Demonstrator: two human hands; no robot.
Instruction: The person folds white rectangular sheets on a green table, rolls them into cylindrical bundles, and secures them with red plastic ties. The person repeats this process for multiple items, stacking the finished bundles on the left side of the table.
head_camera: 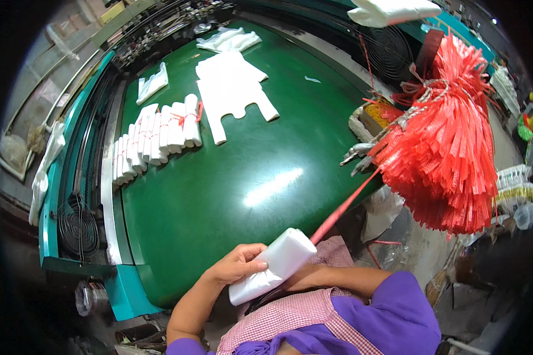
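Note:
My left hand [242, 265] grips a rolled bundle of white plastic bags [273, 266] close to my apron, its thumb on top. My right hand is hidden behind that bundle; only the forearm [311, 277] shows. A red plastic strand [346, 206] runs from behind the roll's upper end to a big hanging bunch of red plastic strips [444, 155] at the right. On the green surface, a row of white rolls [160, 133], several tied with red strips, lies at the left. Beside the row, flat white vest-shaped bags [235, 93] lie spread out.
More white plastic pieces [228, 41] lie at the far end of the green table [195, 199], another [153, 84] at far left. A teal machine frame [66, 146] borders the left. Grey gloves or rags [359, 155] sit at the right edge, by a small box [375, 117].

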